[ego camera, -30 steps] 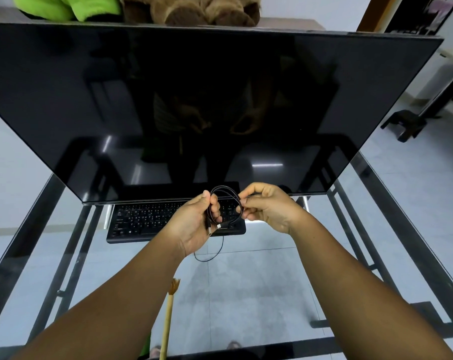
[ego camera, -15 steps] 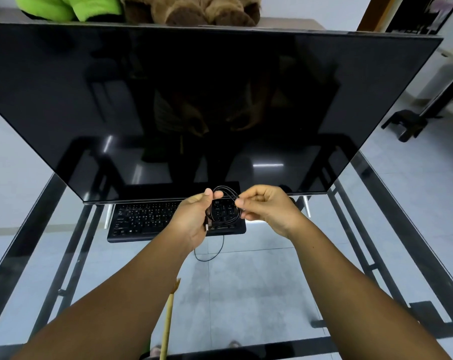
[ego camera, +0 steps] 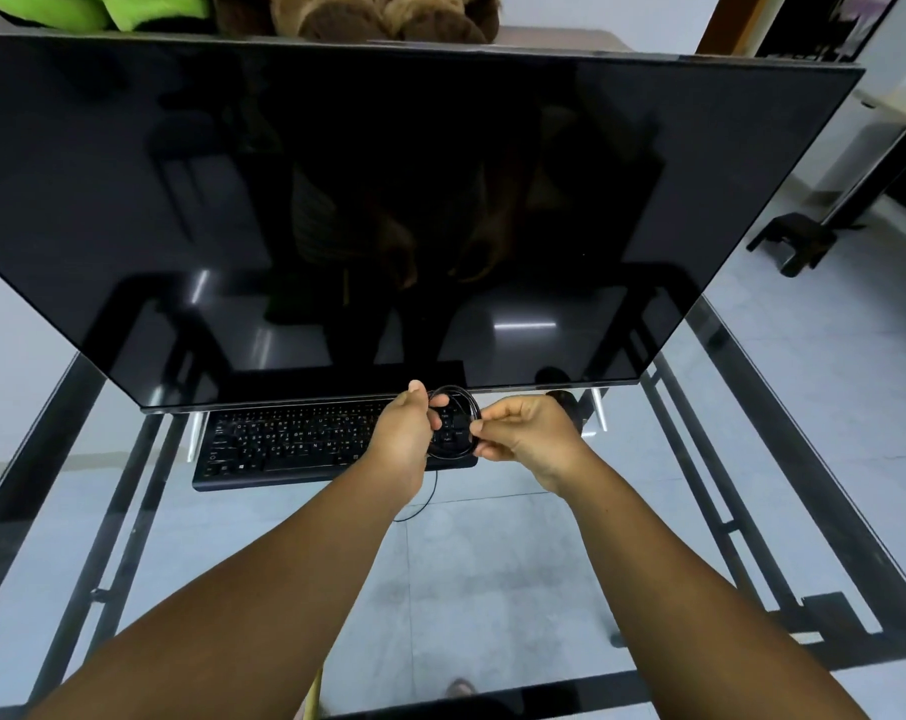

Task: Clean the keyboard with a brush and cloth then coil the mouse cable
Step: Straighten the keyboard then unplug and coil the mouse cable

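Note:
A black keyboard [ego camera: 284, 441] lies on the glass table under the monitor's lower edge. Above its right end I hold the thin black mouse cable [ego camera: 458, 400], wound into a small coil. My left hand [ego camera: 406, 436] grips the coil's left side, thumb up. My right hand [ego camera: 526, 431] pinches the coil's right side between thumb and fingers. A loose strand of the cable hangs in a loop below my left wrist. The black mouse [ego camera: 565, 400] peeks out behind my right hand. No cloth is in view.
A large dark monitor [ego camera: 388, 200] fills the upper view, tilted over the table. The glass table [ego camera: 492, 563] has a black metal frame. A yellow brush handle [ego camera: 313, 693] shows under my left forearm. Plush toys [ego camera: 336, 13] sit behind the monitor.
Both hands have drawn closer together around the coil and shifted slightly forward over the keyboard's right end. The hanging strand stays below my left wrist.

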Available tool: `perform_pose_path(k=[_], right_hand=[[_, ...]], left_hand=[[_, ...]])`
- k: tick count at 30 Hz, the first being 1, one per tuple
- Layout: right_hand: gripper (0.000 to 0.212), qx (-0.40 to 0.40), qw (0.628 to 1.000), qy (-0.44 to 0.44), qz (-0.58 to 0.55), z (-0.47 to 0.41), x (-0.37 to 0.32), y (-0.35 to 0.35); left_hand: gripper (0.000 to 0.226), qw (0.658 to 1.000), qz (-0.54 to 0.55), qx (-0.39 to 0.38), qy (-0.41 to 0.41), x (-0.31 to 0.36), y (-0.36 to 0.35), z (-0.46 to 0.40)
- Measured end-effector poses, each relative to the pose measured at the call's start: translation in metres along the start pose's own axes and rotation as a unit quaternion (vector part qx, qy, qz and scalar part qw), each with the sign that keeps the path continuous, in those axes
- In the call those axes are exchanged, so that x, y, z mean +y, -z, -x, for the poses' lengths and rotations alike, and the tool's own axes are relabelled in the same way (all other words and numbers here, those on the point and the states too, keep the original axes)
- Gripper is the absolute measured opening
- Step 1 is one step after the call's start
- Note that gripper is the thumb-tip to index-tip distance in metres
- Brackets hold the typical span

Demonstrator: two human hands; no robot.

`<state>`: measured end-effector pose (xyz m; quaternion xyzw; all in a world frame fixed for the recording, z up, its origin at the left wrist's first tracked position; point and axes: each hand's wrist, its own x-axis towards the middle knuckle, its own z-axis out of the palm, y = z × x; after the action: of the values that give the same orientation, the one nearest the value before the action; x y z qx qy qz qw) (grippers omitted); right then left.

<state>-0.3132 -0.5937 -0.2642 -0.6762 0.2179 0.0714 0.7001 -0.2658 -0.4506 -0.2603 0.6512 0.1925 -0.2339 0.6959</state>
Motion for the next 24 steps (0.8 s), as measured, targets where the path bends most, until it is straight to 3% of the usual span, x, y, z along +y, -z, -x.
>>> perform_pose_path(k=[7, 12, 24], right_hand=[[0.004, 0.067, 0.993, -0.025, -0.094, -0.007, 0.028, 0.017], [0.012, 0.12, 0.985, -0.029, -0.119, -0.011, 0.041, 0.03], [0.003, 0.189, 0.969, -0.084, -0.133, -0.031, 0.078, 0.04]], left_hand=[[0.029, 0.991, 0.117, -0.047, 0.042, -0.017, -0.006, -0.008], [0.028, 0.992, 0.071, -0.095, 0.05, -0.029, -0.006, -0.011], [0.014, 0.999, -0.024, 0.001, 0.047, -0.064, -0.029, -0.042]])
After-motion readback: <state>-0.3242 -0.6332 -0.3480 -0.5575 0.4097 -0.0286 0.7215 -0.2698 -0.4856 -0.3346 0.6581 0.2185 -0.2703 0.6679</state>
